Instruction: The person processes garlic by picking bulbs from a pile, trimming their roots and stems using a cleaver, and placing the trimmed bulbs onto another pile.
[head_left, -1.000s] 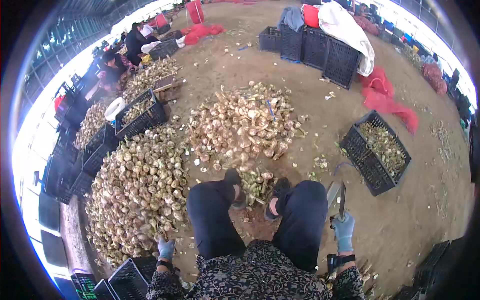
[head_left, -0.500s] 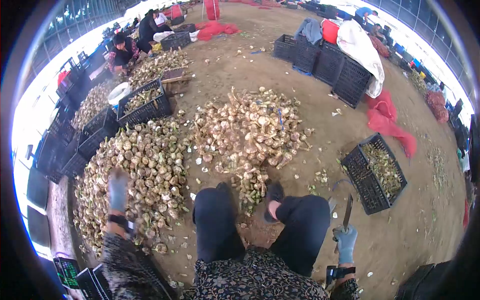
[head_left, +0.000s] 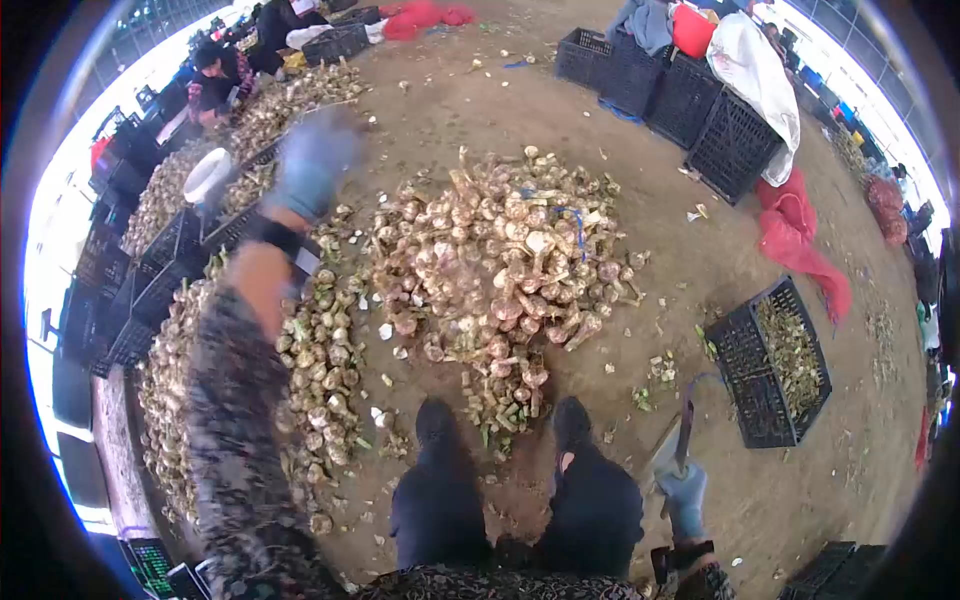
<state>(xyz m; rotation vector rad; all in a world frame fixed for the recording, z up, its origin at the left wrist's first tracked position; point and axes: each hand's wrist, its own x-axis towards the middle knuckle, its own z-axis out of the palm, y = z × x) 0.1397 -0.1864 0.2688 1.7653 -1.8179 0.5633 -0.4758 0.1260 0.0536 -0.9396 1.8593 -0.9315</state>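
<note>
Watching from my remote seat, I had the left hand [head_left: 318, 165] at the end of an outstretched arm, its blue glove so blurred that I could not tell whether the fingers were spread or closed, or whether they held anything. It overlapped one end of a black crate [head_left: 228, 232], beside a white bucket [head_left: 208, 175], and I could not make out any contact. The patterned sleeve [head_left: 240, 430] crossed above the left garlic heap [head_left: 320, 380], which lay along that side of the dirt floor [head_left: 640, 270]. The right hand [head_left: 683, 492], also gloved, was low beside the right knee, wrapped around the handle of a knife [head_left: 685, 430] with its dark blade pointing up and away from the body. Straight ahead of the shoes I saw the middle garlic pile [head_left: 510, 260], stems on many bulbs, a blue strip [head_left: 578, 235] lying on it, and its near end tapering toward the gap between the feet. Off to the right, well apart from the pile, stood an open crate [head_left: 735, 355] of greenish scraps [head_left: 790, 355], with red netting [head_left: 805, 245] sprawled on the ground beyond it.
</note>
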